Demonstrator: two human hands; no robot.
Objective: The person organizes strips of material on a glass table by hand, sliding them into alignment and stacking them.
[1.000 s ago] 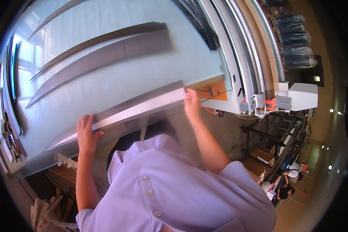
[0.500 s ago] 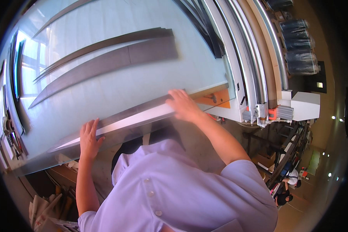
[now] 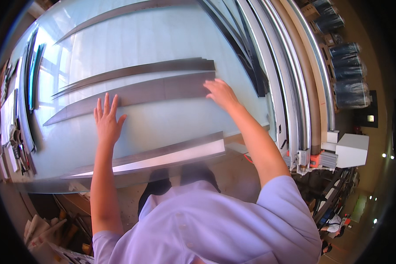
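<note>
A long, tapering dark brown strip lies on the pale glass-like tabletop. My left hand has its fingers spread, with the fingertips over the strip's left part. At the strip's wide right end is my right hand, fingers stretched out and the tips at its edge; whether they press on it I cannot tell. Nearer to me, along the front edge, a dark strip lies beside a tapering white area. Beyond my hands is a narrower stack of brown strips.
Another brown strip lies at the far side. Black bars and long metal rollers run along the right. Scissors and other tools crowd the left edge. Dark wrapped rolls stand at the back right.
Both hands have left the strip at the front edge and moved forward to the wide brown strip farther in. The front strip stays on the table.
</note>
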